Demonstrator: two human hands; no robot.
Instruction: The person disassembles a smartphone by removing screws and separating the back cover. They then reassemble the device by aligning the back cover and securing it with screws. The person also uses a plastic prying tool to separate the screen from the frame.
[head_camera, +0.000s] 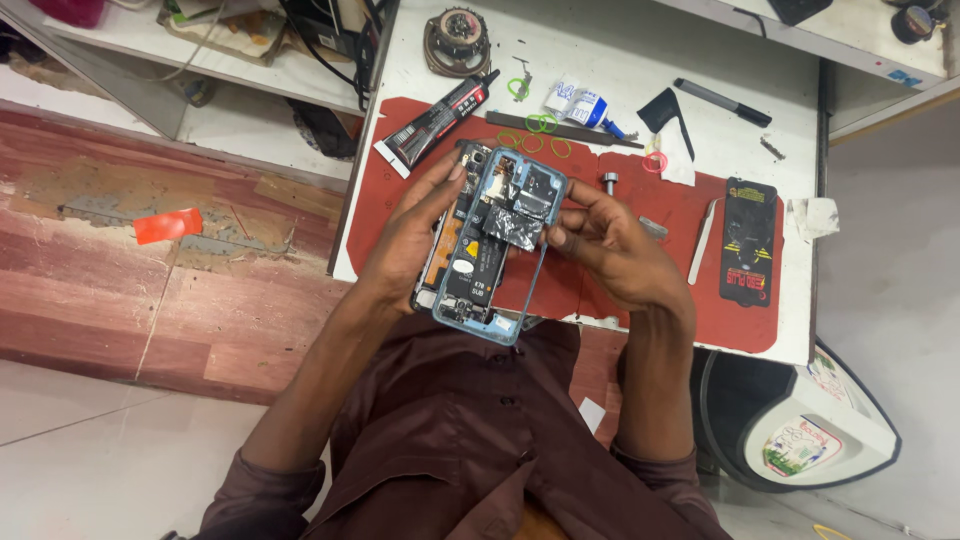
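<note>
Left hand (405, 240) grips opened phone (490, 240) by its edge; right hand (610, 245) pinches grey foil piece (513, 228). A hard tug could tear it.

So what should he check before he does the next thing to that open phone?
1. Left hand grips the opened blue-framed phone: ok.
2. Right hand fingertips on the crinkled silver foil piece: ok.
3. Phone held above the red work mat: ok.
4. White tweezers within reach on the mat: ok.
5. Black glue tube capped: cannot tell.
6. Small screws all out: cannot tell.
</note>
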